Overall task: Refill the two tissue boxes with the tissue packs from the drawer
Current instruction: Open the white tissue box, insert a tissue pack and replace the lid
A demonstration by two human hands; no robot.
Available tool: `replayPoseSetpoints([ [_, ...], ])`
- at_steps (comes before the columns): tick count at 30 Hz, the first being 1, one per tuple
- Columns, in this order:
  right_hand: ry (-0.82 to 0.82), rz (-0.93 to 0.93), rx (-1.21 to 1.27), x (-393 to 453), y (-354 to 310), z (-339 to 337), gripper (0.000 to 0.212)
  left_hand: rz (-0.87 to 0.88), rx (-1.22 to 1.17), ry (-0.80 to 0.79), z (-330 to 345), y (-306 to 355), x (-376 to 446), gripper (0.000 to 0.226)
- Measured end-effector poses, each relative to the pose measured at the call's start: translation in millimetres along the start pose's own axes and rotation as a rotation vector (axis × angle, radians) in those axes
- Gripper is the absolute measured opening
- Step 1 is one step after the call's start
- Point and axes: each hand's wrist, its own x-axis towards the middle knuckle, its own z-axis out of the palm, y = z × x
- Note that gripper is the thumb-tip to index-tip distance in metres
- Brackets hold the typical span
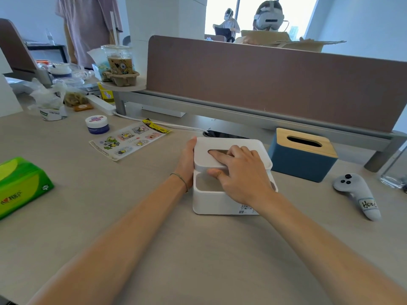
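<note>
A white tissue box stands on the desk in front of me, and its inside looks empty. Its white lid is shifted back off the box, leaving the front part uncovered. My right hand grips the lid's front edge, with fingers in the slot and the thumb under the rim. My left hand presses against the left side of the lid and box. A blue tissue box with a wooden lid stands to the right, slot empty. A green tissue pack lies at the far left.
A grey controller lies right of the boxes. A sticker sheet, a small jar, a drink cup and clutter sit at the back left. A brown divider closes off the desk's far side; people are beyond it.
</note>
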Motion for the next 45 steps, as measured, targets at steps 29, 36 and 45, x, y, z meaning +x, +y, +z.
replayPoseSetpoints([
  [29, -0.021, 0.056, 0.054, -114, 106, -110, 0.070, 0.751, 1.360, -0.517, 125, 10, -87, 0.101],
  [36, -0.128, 0.131, 0.010, -167, 149, -130, 0.059, 0.743, 1.502, -0.546, 176, -40, -93, 0.083],
  [45, -0.217, 0.234, 0.039, -210, 178, -124, 0.055, 0.553, 1.553, -0.659, 197, -95, -100, 0.079],
])
